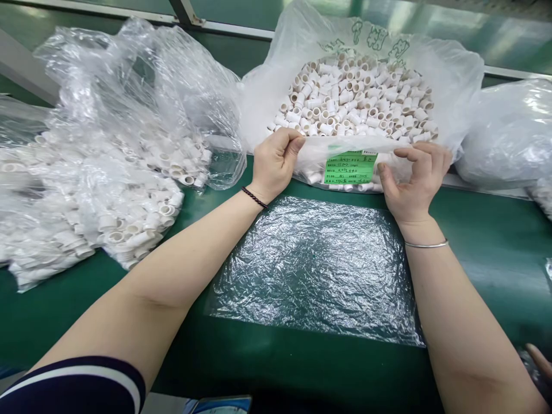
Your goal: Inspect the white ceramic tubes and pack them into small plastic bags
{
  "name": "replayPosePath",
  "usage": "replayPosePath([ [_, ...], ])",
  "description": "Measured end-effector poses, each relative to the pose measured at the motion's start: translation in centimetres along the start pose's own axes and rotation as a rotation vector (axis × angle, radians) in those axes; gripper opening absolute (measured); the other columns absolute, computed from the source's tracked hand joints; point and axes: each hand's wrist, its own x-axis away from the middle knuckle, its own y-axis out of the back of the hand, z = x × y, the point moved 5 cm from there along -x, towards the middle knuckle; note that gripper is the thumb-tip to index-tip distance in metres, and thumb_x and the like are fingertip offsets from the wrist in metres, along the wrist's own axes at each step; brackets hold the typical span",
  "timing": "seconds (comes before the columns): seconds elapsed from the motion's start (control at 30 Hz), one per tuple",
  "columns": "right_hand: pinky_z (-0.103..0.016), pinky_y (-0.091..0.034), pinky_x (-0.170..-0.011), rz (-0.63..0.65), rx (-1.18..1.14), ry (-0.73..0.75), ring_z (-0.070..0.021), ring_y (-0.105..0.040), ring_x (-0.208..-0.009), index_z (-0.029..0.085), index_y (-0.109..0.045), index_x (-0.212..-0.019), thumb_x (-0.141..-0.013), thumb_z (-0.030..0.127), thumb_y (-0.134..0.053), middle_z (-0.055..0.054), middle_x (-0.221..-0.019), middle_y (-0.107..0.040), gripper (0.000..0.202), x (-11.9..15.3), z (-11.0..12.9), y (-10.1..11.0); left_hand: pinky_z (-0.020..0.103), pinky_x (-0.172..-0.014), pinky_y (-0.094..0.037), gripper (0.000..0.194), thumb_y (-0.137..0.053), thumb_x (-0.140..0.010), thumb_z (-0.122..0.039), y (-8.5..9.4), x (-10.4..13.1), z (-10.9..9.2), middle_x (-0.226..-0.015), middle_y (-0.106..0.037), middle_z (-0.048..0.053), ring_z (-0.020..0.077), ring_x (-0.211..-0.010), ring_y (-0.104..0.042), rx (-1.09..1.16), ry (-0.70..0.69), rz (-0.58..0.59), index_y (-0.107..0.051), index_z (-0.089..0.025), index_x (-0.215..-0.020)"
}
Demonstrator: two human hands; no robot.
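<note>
A large translucent plastic bag (457, 75) lies spread at the back, its mouth toward me, full of short white pipe fittings (349, 98). My left hand (278, 158) pinches the left part of its front edge between thumb and fingers. At the right part of that edge, my right hand (416, 178) has its fingers curled over the plastic, thumb below. Between the hands, a green label (350, 168) with handwriting sits on the bag's front. A flat, crinkled clear plastic bag (310, 270) lies on the green table between my forearms.
Clear bags of white fittings (138, 213) are piled at the left, with loose crumpled film (142, 75) above them. Another filled bag (509, 132) stands at the right. A metal rail (233, 29) runs behind. Part of another hand (539, 359) shows at the lower right edge.
</note>
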Motion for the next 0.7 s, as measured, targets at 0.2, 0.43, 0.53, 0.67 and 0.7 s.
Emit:
replayPosePath([
  [0.2, -0.053, -0.035, -0.095, 0.001, 0.038, -0.019, -0.0319, -0.05, -0.108, 0.025, -0.056, -0.1, -0.083, 0.051, -0.056, -0.009, -0.103, -0.055, 0.031, 0.01, -0.09, -0.05, 0.034, -0.079, -0.054, 0.037, -0.038, -0.097, -0.054, -0.12, 0.05, 0.26, -0.082, -0.065, 0.002, 0.0177, -0.086, -0.066, 0.016, 0.011, 0.024, -0.058, -0.024, -0.091],
  [0.43, -0.054, -0.035, -0.095, -0.007, 0.007, 0.002, -0.0324, -0.049, -0.108, 0.026, -0.056, -0.102, -0.082, 0.051, -0.057, -0.01, -0.103, -0.054, 0.032, 0.02, 0.03, 0.05, 0.034, -0.076, -0.054, 0.036, -0.038, -0.096, -0.054, 0.01, 0.0, -0.01, -0.081, -0.065, 0.002, 0.0171, -0.082, -0.066, 0.006, 0.002, 0.009, -0.058, -0.025, -0.09],
  [0.53, -0.052, -0.036, -0.094, -0.015, 0.024, 0.011, -0.0319, -0.05, -0.106, 0.025, -0.056, -0.102, -0.081, 0.05, -0.058, -0.009, -0.103, -0.055, 0.032, 0.0, 0.11, 0.08, 0.033, -0.075, -0.054, 0.035, -0.039, -0.097, -0.053, 0.04, -0.04, -0.18, -0.081, -0.065, 0.002, 0.0162, -0.079, -0.066, 0.001, -0.013, 0.006, -0.058, -0.024, -0.09],
  [0.67, -0.051, -0.036, -0.094, -0.03, 0.037, 0.03, -0.0309, -0.05, -0.106, 0.025, -0.056, -0.102, -0.082, 0.051, -0.058, -0.009, -0.103, -0.055, 0.033, 0.04, 0.21, 0.09, 0.031, -0.071, -0.054, 0.036, -0.038, -0.097, -0.053, 0.1, -0.07, -0.28, -0.081, -0.066, 0.002, 0.0152, -0.076, -0.066, -0.004, -0.016, -0.005, -0.058, -0.024, -0.088],
  [0.7, -0.051, -0.036, -0.094, -0.033, 0.041, 0.035, -0.0307, -0.051, -0.105, 0.025, -0.056, -0.102, -0.082, 0.051, -0.057, -0.009, -0.103, -0.055, 0.033, 0.07, 0.23, 0.09, 0.031, -0.071, -0.053, 0.036, -0.038, -0.097, -0.053, 0.09, -0.07, -0.26, -0.081, -0.066, 0.002, 0.0152, -0.076, -0.065, -0.004, -0.015, -0.004, -0.058, -0.024, -0.088],
])
